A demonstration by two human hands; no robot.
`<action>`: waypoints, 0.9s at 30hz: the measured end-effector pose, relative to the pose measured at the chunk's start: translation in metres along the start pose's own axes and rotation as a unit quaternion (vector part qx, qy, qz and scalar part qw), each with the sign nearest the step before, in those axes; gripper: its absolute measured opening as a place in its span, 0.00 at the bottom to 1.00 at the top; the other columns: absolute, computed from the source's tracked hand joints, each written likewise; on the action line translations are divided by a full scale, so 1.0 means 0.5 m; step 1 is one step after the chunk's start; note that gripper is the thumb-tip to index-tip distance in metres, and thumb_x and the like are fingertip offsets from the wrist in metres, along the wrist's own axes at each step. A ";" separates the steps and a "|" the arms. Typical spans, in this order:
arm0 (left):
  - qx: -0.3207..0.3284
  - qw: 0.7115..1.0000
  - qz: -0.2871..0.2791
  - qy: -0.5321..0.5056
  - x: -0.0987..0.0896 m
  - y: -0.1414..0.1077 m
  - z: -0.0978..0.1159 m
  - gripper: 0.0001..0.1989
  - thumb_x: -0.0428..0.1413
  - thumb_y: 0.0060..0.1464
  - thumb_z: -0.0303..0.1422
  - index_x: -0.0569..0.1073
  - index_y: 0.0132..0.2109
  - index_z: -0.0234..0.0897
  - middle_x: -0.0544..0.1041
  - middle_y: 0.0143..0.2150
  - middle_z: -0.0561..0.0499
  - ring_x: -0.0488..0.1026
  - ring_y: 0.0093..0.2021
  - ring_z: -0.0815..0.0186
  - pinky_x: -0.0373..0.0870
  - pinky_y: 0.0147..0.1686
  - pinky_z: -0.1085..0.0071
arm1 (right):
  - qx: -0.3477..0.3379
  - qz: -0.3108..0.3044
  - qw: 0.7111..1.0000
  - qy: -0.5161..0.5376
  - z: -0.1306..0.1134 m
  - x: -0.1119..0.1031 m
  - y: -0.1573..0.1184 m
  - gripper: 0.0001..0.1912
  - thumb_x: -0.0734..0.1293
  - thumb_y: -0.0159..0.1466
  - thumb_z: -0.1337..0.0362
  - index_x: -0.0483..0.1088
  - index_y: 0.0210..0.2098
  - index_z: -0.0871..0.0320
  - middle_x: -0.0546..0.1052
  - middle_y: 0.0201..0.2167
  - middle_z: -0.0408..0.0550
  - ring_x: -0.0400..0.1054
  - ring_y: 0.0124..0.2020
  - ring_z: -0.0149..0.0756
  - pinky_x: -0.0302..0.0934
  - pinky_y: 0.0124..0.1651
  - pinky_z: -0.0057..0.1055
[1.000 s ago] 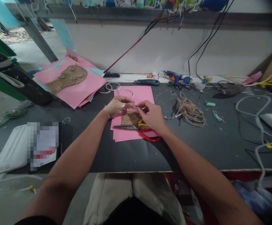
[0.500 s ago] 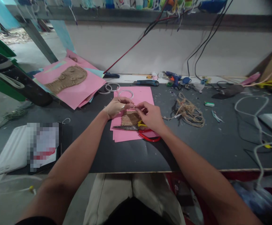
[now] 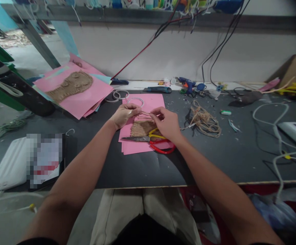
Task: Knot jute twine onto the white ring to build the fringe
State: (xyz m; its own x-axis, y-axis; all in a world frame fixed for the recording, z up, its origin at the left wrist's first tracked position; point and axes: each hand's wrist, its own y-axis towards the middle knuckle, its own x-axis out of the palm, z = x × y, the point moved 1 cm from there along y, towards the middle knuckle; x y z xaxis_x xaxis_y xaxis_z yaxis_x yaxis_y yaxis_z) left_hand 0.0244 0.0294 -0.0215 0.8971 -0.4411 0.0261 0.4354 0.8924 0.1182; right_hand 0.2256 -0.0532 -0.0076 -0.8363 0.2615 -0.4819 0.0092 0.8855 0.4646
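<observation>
Red-handled scissors [image 3: 162, 149] lie nearest us on pink paper [image 3: 132, 148], across the lower edge of a panel of brown twine [image 3: 140, 128]. Just beyond, our left hand [image 3: 123, 116] and right hand [image 3: 166, 123] pinch a thin strand [image 3: 145, 113] between thumbs and fingers. A loose twine coil [image 3: 209, 126] sits to the right; farther back rests a utility knife [image 3: 158, 90].
</observation>
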 end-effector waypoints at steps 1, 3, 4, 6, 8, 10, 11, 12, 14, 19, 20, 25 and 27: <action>-0.001 1.000 0.000 -0.001 0.001 -0.001 0.002 0.17 0.70 0.46 0.43 0.80 0.33 0.33 0.76 0.30 0.50 0.69 0.32 0.70 0.66 0.39 0.70 | 0.002 0.000 1.000 0.000 0.001 -0.001 0.001 0.05 0.68 0.65 0.62 0.75 0.38 0.55 0.81 0.32 0.45 0.74 0.28 0.36 0.67 0.37 0.35; -0.003 1.000 0.004 0.000 0.003 -0.001 0.004 0.17 0.70 0.45 0.43 0.80 0.33 0.33 0.77 0.30 0.50 0.70 0.32 0.69 0.67 0.39 0.69 | 0.004 0.002 1.000 -0.003 0.005 -0.003 0.002 0.05 0.68 0.65 0.62 0.76 0.38 0.55 0.82 0.33 0.45 0.75 0.29 0.37 0.67 0.37 0.36; -0.003 1.000 0.006 -0.001 0.003 -0.001 0.004 0.17 0.70 0.44 0.43 0.80 0.33 0.33 0.77 0.31 0.49 0.70 0.32 0.69 0.67 0.39 0.69 | 0.005 0.003 1.000 -0.005 0.006 -0.005 0.003 0.05 0.68 0.65 0.61 0.76 0.38 0.55 0.82 0.33 0.46 0.75 0.30 0.37 0.67 0.37 0.36; -0.001 1.000 0.005 0.000 0.003 0.000 0.002 0.17 0.71 0.44 0.43 0.80 0.33 0.33 0.78 0.32 0.49 0.71 0.32 0.69 0.68 0.40 0.68 | 0.009 0.005 1.000 -0.011 0.009 -0.008 0.006 0.05 0.69 0.65 0.61 0.76 0.37 0.55 0.82 0.33 0.46 0.75 0.30 0.38 0.66 0.38 0.36; 0.005 1.000 0.003 0.000 0.002 0.000 0.000 0.17 0.70 0.45 0.43 0.80 0.34 0.33 0.78 0.32 0.49 0.71 0.33 0.69 0.67 0.40 0.69 | 0.017 0.004 1.000 -0.016 0.012 -0.010 0.008 0.06 0.69 0.65 0.61 0.76 0.36 0.56 0.82 0.32 0.46 0.74 0.30 0.37 0.65 0.38 0.36; 0.008 1.000 -0.002 0.003 0.002 0.001 -0.002 0.17 0.70 0.46 0.43 0.80 0.34 0.33 0.77 0.32 0.49 0.70 0.33 0.69 0.67 0.40 0.69 | 0.025 0.000 1.000 -0.018 0.013 -0.010 0.009 0.06 0.69 0.65 0.61 0.75 0.35 0.56 0.81 0.30 0.46 0.73 0.29 0.37 0.65 0.38 0.36; 0.007 1.000 -0.003 0.005 0.002 0.001 -0.002 0.17 0.70 0.46 0.43 0.80 0.34 0.33 0.77 0.31 0.49 0.70 0.33 0.70 0.67 0.40 0.69 | 0.026 -0.003 0.999 -0.019 0.014 -0.010 0.010 0.05 0.68 0.66 0.62 0.75 0.35 0.57 0.80 0.29 0.46 0.73 0.28 0.37 0.64 0.38 0.35; 0.005 1.000 -0.003 0.007 0.002 0.001 -0.001 0.17 0.70 0.46 0.43 0.80 0.34 0.33 0.77 0.31 0.50 0.70 0.32 0.70 0.66 0.39 0.69 | 0.027 -0.005 0.999 -0.020 0.015 -0.009 0.009 0.05 0.68 0.66 0.62 0.74 0.35 0.57 0.80 0.28 0.46 0.73 0.28 0.37 0.64 0.37 0.35; -0.002 1.000 0.000 0.009 0.003 0.001 0.000 0.17 0.70 0.46 0.43 0.80 0.34 0.32 0.77 0.31 0.49 0.70 0.33 0.69 0.66 0.39 0.69 | 0.032 -0.015 0.999 -0.019 0.018 -0.006 0.009 0.06 0.67 0.67 0.62 0.72 0.35 0.56 0.79 0.27 0.45 0.72 0.27 0.36 0.63 0.36 0.35; -0.004 1.000 0.003 0.012 0.005 0.001 0.002 0.19 0.70 0.45 0.44 0.80 0.34 0.31 0.78 0.32 0.48 0.71 0.34 0.68 0.67 0.41 0.68 | 0.046 -0.039 0.998 0.003 0.027 -0.001 0.008 0.06 0.65 0.67 0.61 0.70 0.35 0.56 0.78 0.26 0.45 0.72 0.28 0.37 0.62 0.36 0.34; -0.003 1.000 0.002 0.013 0.005 0.001 0.001 0.19 0.70 0.45 0.44 0.79 0.35 0.31 0.78 0.33 0.47 0.71 0.34 0.68 0.67 0.41 0.68 | 0.046 -0.038 0.998 0.003 0.028 -0.001 0.009 0.07 0.65 0.67 0.60 0.69 0.35 0.56 0.78 0.26 0.45 0.72 0.28 0.37 0.62 0.36 0.34; -0.005 1.000 -0.008 0.012 0.006 0.002 0.000 0.17 0.69 0.48 0.42 0.79 0.34 0.32 0.78 0.33 0.47 0.72 0.34 0.68 0.67 0.40 0.69 | 0.041 -0.028 0.999 -0.011 0.029 -0.006 0.011 0.07 0.65 0.67 0.60 0.69 0.34 0.56 0.78 0.25 0.45 0.72 0.27 0.37 0.62 0.36 0.34; -0.006 1.000 -0.012 0.015 0.006 0.003 0.000 0.15 0.68 0.48 0.41 0.79 0.34 0.32 0.78 0.33 0.48 0.72 0.34 0.68 0.66 0.39 0.69 | 0.041 -0.029 0.999 -0.017 0.029 -0.006 0.010 0.07 0.65 0.67 0.60 0.69 0.34 0.56 0.78 0.26 0.45 0.72 0.28 0.37 0.62 0.36 0.34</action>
State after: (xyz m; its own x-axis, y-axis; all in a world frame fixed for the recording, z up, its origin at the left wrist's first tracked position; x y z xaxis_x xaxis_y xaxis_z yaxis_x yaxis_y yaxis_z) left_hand 0.0278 0.0292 -0.0212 0.8882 -0.4594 -0.0056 0.4573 0.8830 0.1062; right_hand 0.2360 -0.0439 -0.0143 -0.8181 0.2198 -0.5315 0.0073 0.9280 0.3725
